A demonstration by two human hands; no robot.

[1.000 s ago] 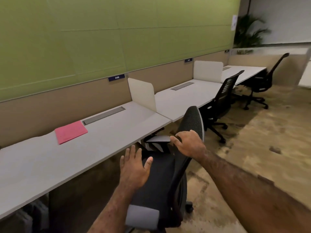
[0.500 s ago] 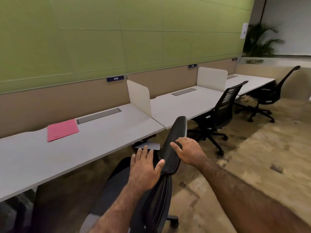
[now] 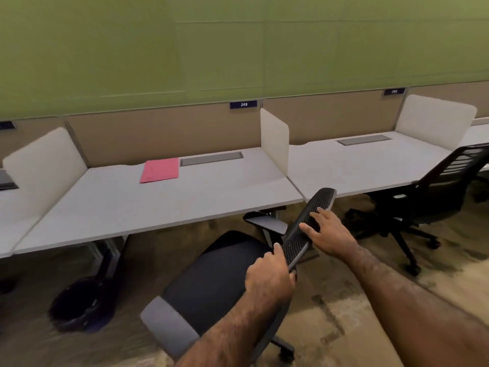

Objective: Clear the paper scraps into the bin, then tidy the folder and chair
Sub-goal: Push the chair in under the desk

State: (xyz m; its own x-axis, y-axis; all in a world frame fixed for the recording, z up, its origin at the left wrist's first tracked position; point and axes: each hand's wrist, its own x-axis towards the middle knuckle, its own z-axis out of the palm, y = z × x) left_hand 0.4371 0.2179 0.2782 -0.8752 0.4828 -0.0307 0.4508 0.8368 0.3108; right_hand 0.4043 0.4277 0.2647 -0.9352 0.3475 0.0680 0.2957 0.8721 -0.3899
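A black office chair [image 3: 211, 282] with grey armrests stands in front of the white desk [image 3: 111, 207], turned with its seat toward the desk. My left hand [image 3: 267, 280] grips the near end of the mesh backrest's top edge [image 3: 309, 221]. My right hand [image 3: 328, 234] lies on that edge a little farther along, fingers curled over it. A pink folder [image 3: 160, 170] lies flat at the back of the desk, next to the grey cable flap [image 3: 211, 158]. A dark round bin [image 3: 82, 303] sits on the floor under the desk at the left. No paper scraps show on the desk.
White dividers [image 3: 275, 140] separate the desk from its neighbours. A second black chair [image 3: 428, 197] stands at the adjoining desk to the right, close to my right arm. Brown patterned floor stretches behind and to the right of the chair.
My view has swung left toward the desk. The chair has turned so its seat faces the desk. My left hand went from resting open on the backrest to gripping its edge.
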